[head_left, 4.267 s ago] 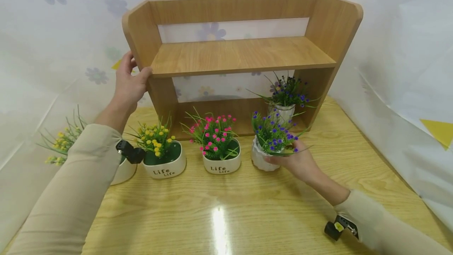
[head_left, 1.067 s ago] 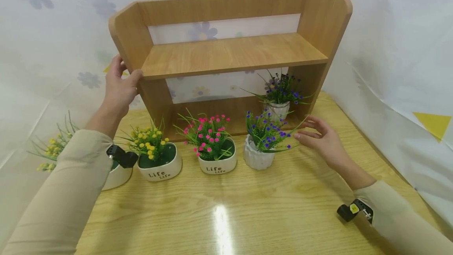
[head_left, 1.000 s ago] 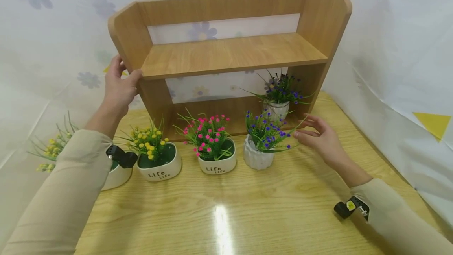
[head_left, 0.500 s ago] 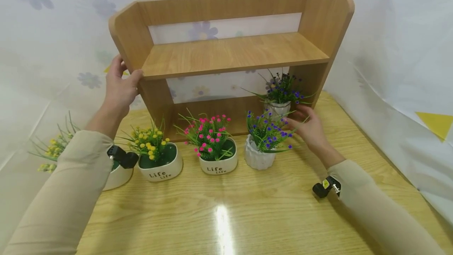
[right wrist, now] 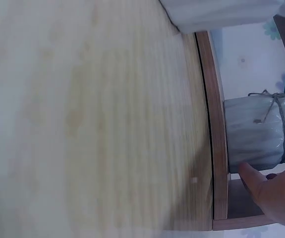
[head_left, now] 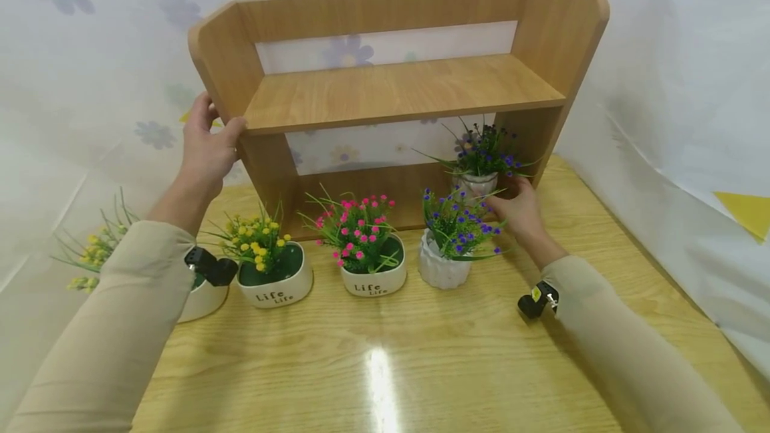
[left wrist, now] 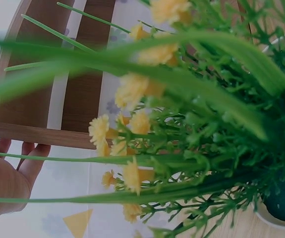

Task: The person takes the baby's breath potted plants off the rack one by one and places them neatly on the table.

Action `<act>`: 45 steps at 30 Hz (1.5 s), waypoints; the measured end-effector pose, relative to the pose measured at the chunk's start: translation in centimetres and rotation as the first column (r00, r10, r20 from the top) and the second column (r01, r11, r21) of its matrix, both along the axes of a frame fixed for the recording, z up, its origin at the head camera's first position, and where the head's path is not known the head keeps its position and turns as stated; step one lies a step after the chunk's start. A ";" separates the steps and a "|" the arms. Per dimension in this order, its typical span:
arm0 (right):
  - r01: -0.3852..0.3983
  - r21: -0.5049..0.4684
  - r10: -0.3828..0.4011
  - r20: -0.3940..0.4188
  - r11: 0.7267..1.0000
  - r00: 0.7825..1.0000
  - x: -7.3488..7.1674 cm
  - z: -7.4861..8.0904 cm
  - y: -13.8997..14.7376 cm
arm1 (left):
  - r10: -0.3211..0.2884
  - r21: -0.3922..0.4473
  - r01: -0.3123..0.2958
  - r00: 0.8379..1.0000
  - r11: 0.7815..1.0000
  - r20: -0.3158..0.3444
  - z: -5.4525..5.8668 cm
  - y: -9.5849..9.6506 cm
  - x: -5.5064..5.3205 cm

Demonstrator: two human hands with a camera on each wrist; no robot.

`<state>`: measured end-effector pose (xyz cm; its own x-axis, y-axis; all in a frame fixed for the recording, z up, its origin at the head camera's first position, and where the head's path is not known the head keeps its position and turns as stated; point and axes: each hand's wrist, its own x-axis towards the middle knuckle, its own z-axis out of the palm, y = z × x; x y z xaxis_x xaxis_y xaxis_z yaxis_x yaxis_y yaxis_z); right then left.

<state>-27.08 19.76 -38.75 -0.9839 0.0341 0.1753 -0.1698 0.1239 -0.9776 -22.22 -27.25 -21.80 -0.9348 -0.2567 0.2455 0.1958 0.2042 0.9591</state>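
In the head view a two-tier wooden shelf (head_left: 403, 89) stands at the back of the table. My left hand (head_left: 207, 146) grips its left side panel, thumb in front and fingers behind. My right hand (head_left: 522, 214) holds a white potted plant with dark blue-purple flowers (head_left: 481, 156) on the lower tier, at the right end. The right wrist view shows the fingers on either side of this white pot (right wrist: 256, 131), which has a thin cord tied round its rim. A second purple-flowered plant in a white fluted pot (head_left: 444, 266) stands in front of the shelf.
On the table (head_left: 301, 366), left of the fluted pot, stand a pink-flowered plant (head_left: 373, 279) and a yellow-flowered plant (head_left: 279, 289) in "Life" planters. Another yellow-flowered planter (head_left: 207, 301) is partly hidden by the left sleeve. Patterned sheeting (head_left: 680, 119) hangs round the table.
My right hand let go of the front fluted pot, moved back beside the shelf, then reached in to the pot on the lower tier. My left hand keeps its grip on the shelf.
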 end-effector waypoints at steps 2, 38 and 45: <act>0.014 -0.003 -0.014 0.023 1.000 1.000 -0.4 -0.1 -0.1 | 0.000 -0.004 0.000 1.000 1.000 0.002 0.0 0.0 0.1; 0.115 0.345 -0.172 0.140 0.932 0.975 -1.8 0.3 -0.2 | -0.010 -0.015 0.010 1.000 1.000 -0.016 0.0 0.3 0.7; 0.129 0.352 -0.183 0.123 0.927 0.976 -1.8 0.1 -0.1 | -0.010 -0.015 0.010 1.000 1.000 -0.017 -0.1 0.3 0.7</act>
<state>-28.87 19.63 -38.64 -0.9866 0.1538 0.0538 0.0245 0.4663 -0.8843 -21.53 -26.93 -21.89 -0.9330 -0.2432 0.2652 0.2143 0.2163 0.9525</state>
